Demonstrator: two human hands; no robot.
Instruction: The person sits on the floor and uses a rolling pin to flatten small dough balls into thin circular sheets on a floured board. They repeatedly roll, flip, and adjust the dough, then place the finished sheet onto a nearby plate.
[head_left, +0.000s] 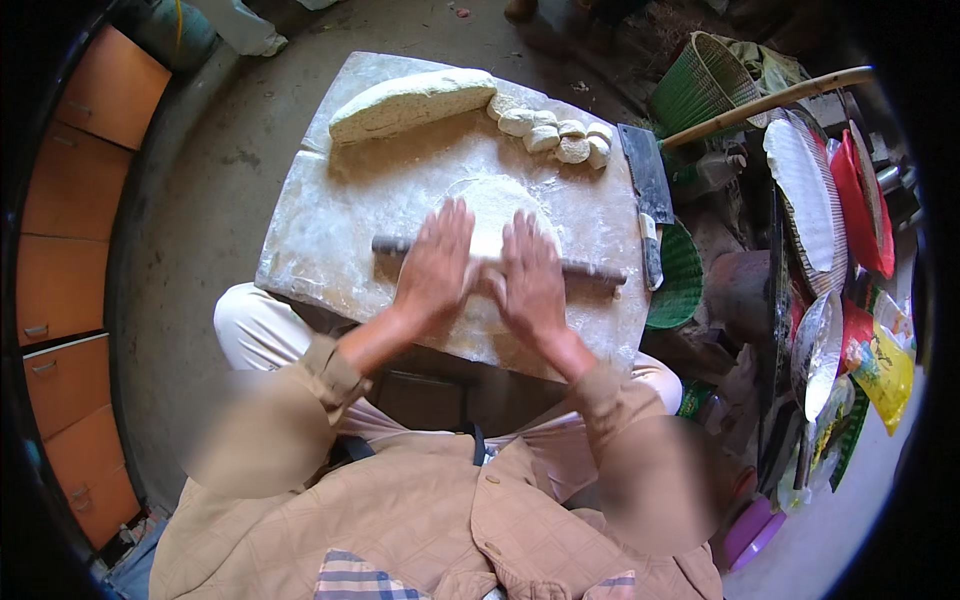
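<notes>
A dark rolling pin (600, 272) lies crosswise over a flat round of floured dough (496, 196) on a flour-dusted board (300, 225). Flat on the pin's left part rests my left hand (439, 262), fingers pointing away from me. My right hand (531, 277) lies on the pin to the right, also palm down, the thumbs close together. Both palms hide the pin's middle. At the board's far side is a long loaf-shaped mass of dough (412, 105), and several small dough pieces (541, 138) sit beside it.
A broad-bladed cleaver (646, 176) lies along the board's right edge, its handle towards me. Right of it stand a green basket (679, 277) and a taller woven basket (701, 82) crossed by a wooden pole (772, 105). Orange cabinets (64, 277) line the far left.
</notes>
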